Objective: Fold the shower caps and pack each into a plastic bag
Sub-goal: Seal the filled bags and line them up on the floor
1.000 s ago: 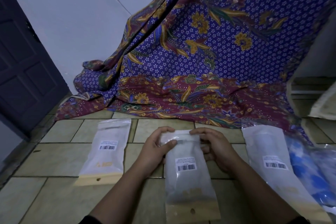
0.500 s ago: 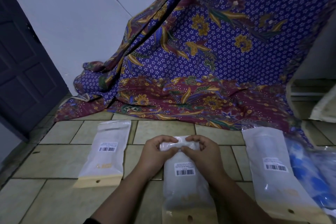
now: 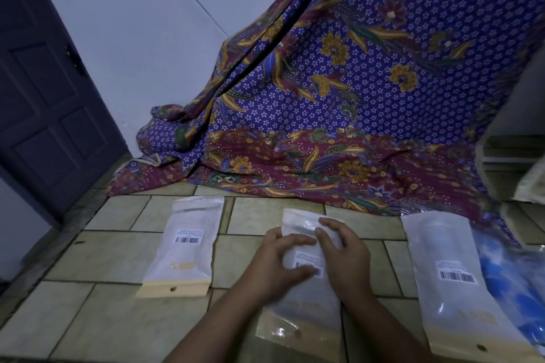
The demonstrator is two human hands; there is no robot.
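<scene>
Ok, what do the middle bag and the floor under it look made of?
Middle bag: thin frosted plastic film, probably; it glints and wrinkles near its tan bottom strip. Floor: glazed ceramic tiles, apparently; dark grout lines, faint sheen.

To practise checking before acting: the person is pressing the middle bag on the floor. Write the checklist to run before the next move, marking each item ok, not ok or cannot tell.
1. Both hands on the middle bag: ok; left hand and right hand lie flat on it.
2. Bag flat on the tiled floor: ok.
3. Top strip sealed: cannot tell; blurred, partly under fingers.
4. Cap folded inside: cannot tell; the film is cloudy.
5. Left bag and right bag apart from it: ok.
</scene>
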